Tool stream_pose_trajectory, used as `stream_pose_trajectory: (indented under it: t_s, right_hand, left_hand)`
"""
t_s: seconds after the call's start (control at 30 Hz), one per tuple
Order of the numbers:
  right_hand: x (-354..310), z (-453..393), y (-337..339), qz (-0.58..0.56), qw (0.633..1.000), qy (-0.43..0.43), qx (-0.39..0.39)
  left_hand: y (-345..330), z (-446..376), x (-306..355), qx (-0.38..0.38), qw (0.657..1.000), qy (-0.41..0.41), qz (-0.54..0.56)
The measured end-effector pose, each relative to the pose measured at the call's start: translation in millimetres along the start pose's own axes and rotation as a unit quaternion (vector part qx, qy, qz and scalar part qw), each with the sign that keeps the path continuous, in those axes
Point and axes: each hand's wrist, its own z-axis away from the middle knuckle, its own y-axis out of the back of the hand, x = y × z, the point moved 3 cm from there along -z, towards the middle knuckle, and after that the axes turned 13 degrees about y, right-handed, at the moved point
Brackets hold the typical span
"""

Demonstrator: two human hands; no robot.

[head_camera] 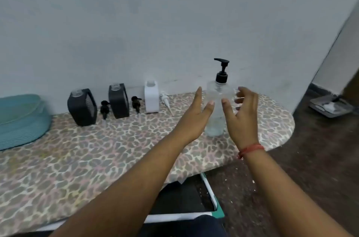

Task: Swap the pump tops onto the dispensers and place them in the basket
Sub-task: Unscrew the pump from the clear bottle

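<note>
Head view: the clear dispenser bottle (217, 112), wearing a black pump top (222, 69), is standing upright on the leopard-print board (97, 149). You are flanking it with your left hand (194, 118) and right hand (242, 116), fingers spread, gripping nothing. The teal basket (21, 120) is sitting far left.

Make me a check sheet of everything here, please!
Surface: ironing board, leopard-print cover.
Job's things: clear bottle wearing black pump; two dark dispensers and white dispenser topless; two black pumps and white pump lying loose; teal basket.
Clutter: nothing seen.
Hands: left hand and right hand open beside the clear bottle.
Cables: nothing seen.
Surroundings: grey wall, dark floor, grey tray.
</note>
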Motion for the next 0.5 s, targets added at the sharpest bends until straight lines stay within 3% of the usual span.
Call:
stream_pose_trajectory:
  t_s: [0.17,0.5]
  right_hand:
    - [24.7,3.4,-17.8,-0.148,0.970,-0.108,-0.159]
    - [-0.4,7.0,-37.1,-0.156,0.968,-0.048,-0.191]
  left_hand:
    - [-18.3,-33.1,7.3,0.001,1.000,0.005,0.002]
    - [12.9,-32.8,-17.9,0.053,0.995,-0.043,0.070]
